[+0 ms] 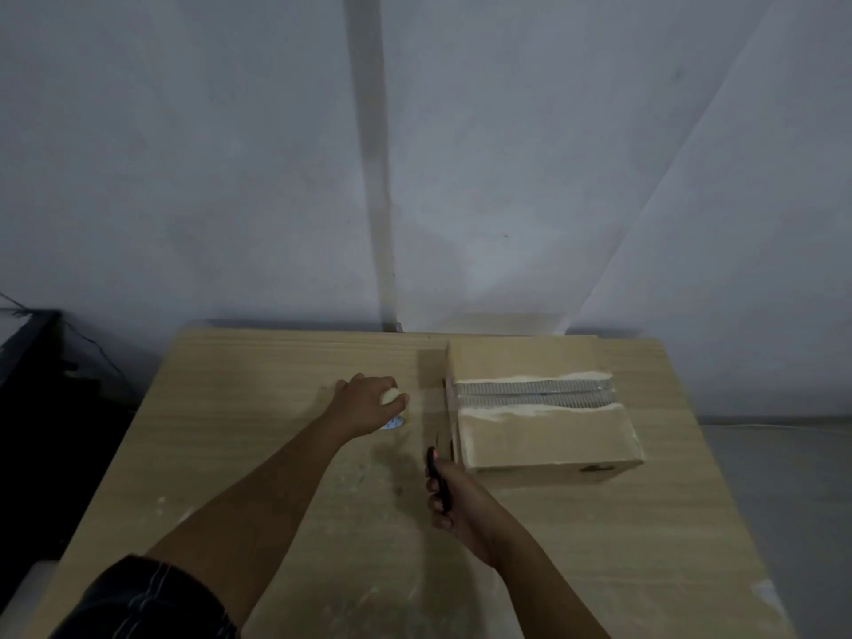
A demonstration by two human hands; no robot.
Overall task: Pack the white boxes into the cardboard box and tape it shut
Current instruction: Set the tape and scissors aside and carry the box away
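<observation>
Grey wall backed the wooden table (286, 500). Left hand (364, 403) gripped the light tape roll (394, 419); right hand (454, 498) clutched scissors (435, 472) beside the stiff cardboard box (544, 435) at the far right corner.

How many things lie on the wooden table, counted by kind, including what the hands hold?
Cardboard box, flaps closed: 1
Roll of tape, under the left hand: 1
Black cutting tool, gripped by the right hand: 1
Total: 3
</observation>
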